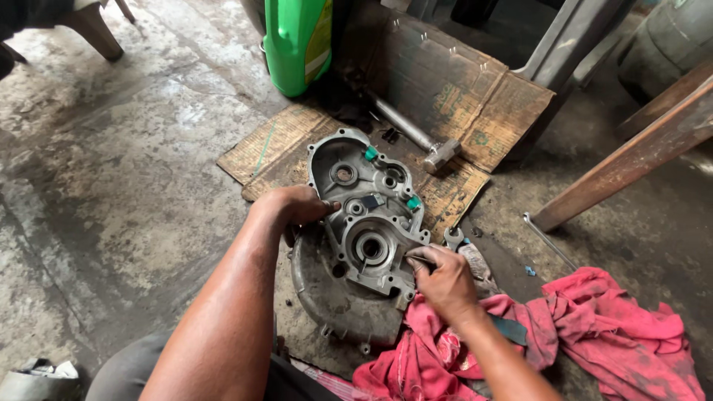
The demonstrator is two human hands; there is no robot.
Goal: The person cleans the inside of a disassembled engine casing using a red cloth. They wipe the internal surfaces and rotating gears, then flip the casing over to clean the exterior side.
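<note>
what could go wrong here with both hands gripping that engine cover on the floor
The grey engine cover rests on another round casing, so it might slide while the left hand and right hand grip its edges, pinching fingers. The red rag beside it could snag. The hammer lies close behind on the cardboard.

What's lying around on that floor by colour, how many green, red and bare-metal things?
Green: 3, a jug and two small caps on the casing.
Red: 1, the rag.
Bare metal: 4, the engine casing, the round cover under it, a hammer, a spanner.
Total: 8.
</note>
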